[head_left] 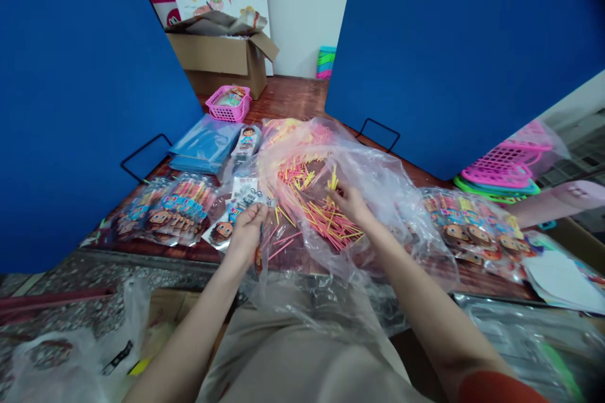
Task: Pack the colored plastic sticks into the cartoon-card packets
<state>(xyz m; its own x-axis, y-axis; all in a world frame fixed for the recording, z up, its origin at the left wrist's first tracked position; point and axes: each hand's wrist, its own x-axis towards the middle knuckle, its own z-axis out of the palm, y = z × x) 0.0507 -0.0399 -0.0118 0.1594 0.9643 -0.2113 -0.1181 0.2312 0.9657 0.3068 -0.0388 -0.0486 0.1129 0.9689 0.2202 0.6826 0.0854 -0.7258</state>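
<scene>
My right hand (352, 204) pinches a small bunch of thin yellow sticks (333, 177) that points upward. Under it, a large clear plastic bag (392, 201) lies spread open, with a loose heap of pink and yellow sticks (331, 223) inside. To the left, my left hand (248, 230) is closed on a printed plastic pouch (259, 245), of which only a narrow edge shows. Flat printed pouches with a cartoon face (221, 231) lie just beside that hand. A few loose sticks (286, 242) are scattered between my hands.
Filled stick packets (182, 208) lie at the left, more packets (472, 227) at the right. Blue plastic sheets (208, 141), a pink basket (229, 104) and a cardboard box (217, 60) stand behind. Blue panels (449, 56) flank the table. Stacked pink baskets (505, 160) are at right.
</scene>
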